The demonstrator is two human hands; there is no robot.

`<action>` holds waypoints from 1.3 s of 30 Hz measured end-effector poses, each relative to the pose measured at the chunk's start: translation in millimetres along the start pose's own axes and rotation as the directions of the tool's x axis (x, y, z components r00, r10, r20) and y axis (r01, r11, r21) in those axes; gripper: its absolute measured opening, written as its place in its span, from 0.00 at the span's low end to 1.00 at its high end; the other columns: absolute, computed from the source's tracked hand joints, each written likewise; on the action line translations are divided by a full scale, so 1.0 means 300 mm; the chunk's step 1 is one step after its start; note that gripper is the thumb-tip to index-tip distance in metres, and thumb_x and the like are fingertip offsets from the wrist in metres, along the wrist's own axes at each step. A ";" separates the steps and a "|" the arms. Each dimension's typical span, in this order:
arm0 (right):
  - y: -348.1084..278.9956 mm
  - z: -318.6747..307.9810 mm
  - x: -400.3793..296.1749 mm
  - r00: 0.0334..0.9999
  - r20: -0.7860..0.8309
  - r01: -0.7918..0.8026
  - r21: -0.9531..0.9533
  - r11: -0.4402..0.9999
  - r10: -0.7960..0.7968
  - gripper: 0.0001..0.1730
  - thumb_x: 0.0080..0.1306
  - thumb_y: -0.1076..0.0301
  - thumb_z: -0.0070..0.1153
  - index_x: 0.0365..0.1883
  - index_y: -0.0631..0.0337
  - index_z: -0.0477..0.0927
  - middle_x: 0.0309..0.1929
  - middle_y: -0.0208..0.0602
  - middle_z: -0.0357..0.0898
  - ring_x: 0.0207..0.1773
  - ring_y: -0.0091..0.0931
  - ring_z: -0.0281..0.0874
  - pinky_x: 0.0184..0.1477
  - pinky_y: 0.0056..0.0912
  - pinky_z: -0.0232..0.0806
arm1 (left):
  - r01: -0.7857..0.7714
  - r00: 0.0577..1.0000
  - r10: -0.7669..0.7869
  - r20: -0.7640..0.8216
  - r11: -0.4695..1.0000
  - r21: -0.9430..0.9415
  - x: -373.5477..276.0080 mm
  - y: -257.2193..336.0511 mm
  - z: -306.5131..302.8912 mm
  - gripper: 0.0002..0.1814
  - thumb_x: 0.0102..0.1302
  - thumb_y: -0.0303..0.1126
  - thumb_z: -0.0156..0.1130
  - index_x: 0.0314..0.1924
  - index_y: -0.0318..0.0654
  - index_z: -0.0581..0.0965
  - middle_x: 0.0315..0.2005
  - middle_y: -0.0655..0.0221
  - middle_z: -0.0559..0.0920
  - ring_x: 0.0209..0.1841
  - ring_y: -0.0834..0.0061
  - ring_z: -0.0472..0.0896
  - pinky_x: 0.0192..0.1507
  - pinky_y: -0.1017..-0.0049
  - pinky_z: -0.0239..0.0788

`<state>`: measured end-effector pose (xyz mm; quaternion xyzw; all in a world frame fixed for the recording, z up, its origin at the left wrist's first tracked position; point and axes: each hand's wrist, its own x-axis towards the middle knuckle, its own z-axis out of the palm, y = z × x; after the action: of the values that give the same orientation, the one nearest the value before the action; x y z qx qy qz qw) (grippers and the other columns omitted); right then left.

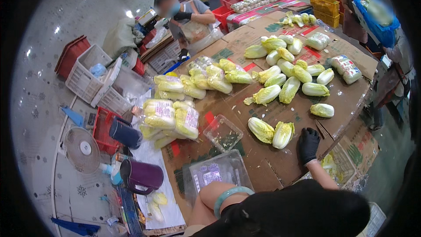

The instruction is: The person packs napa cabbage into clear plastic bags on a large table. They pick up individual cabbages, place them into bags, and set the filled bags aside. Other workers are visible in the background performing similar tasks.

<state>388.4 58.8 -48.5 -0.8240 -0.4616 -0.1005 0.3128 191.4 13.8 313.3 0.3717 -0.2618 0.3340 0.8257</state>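
My right hand (309, 145), in a black glove over a clear cuff, rests on the cardboard-covered table (260, 164) with its fingers curled. Its palm faces down, so whatever might lie beneath the fingers is hidden. Just left of it lie two napa cabbages, one upright-leaning (283, 135) and one tilted beside it (260, 130). Another small napa cabbage (322, 110) is beyond the hand. My left hand is out of view; only the bent arm with a jade-green bangle (227, 199) shows at the bottom, before a clear plastic bag or sheet with printing (241, 168).
Loose napa cabbages (289, 89) spread across the table's far half. Bagged cabbages (159, 113) are stacked at left, near a clear plastic tray (223, 133). A purple jug (143, 174), dark blue jug (125, 132) and fan (82, 149) stand left. One person (194, 16) works opposite.
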 end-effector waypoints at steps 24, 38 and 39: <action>-0.161 -0.020 -0.037 0.997 0.032 0.041 0.553 0.832 -0.071 0.14 0.62 0.75 0.48 0.47 0.64 0.75 0.47 0.40 0.74 0.51 0.34 0.69 0.56 0.35 0.60 | 0.786 0.593 0.510 -0.622 -0.533 0.313 -1.258 0.086 -0.734 0.17 0.60 0.34 0.58 0.49 0.42 0.76 0.57 0.58 0.68 0.60 0.55 0.64 0.60 0.56 0.53; -0.626 0.257 -0.287 0.234 0.171 0.341 0.907 0.246 -0.957 0.07 0.56 0.69 0.51 0.22 0.62 0.72 0.27 0.45 0.70 0.34 0.42 0.69 0.38 0.43 0.63 | 0.877 0.359 0.819 -0.448 -0.132 0.461 -1.369 -0.005 -0.721 0.09 0.55 0.21 0.60 0.38 0.32 0.78 0.40 0.60 0.80 0.44 0.65 0.76 0.50 0.69 0.66; -0.627 0.270 -0.298 0.273 0.086 0.334 0.926 0.178 -0.958 0.08 0.54 0.69 0.51 0.20 0.63 0.71 0.25 0.47 0.69 0.31 0.43 0.69 0.34 0.43 0.63 | 0.851 0.251 0.852 -0.459 0.032 0.524 -1.389 -0.003 -0.732 0.08 0.57 0.21 0.59 0.38 0.32 0.78 0.41 0.61 0.79 0.44 0.68 0.76 0.50 0.71 0.66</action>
<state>174.0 116.8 -73.0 -0.2382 -0.8634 0.2810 0.3447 -34.3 37.8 -99.6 0.5095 0.6389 0.5360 0.2121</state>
